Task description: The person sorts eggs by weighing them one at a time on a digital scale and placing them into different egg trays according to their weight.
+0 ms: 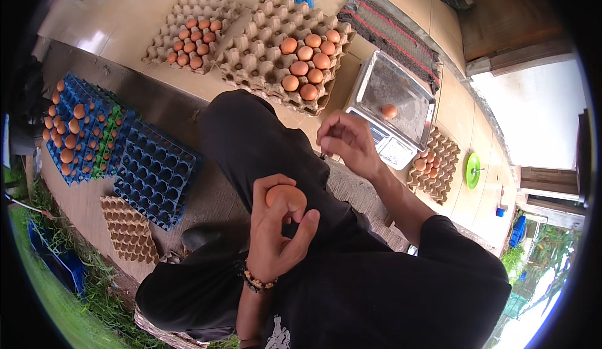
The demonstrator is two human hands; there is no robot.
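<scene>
A brown egg [288, 194] rests in my left hand [280, 236], fingers curled around it above my lap. A beaded bracelet circles that wrist. My right hand [350, 142] hovers at the near left corner of a digital weighing scale [360, 107], its fingers loosely curled and no object visible in them. On the scale's metal pan [400, 83] lies a single brown egg [389, 110]. Beyond my knee, a stack of grey pulp egg trays [263, 43] carries several brown eggs [305, 54] on its right side.
Another pulp tray [197, 10] with eggs sits farther left. Blue and green plastic trays [87, 114] filled with eggs stand at left, beside empty blue trays [157, 170] and a pulp tray [127, 229]. Right of the scale are a pulp tray [439, 161] with eggs and a green plate [471, 170].
</scene>
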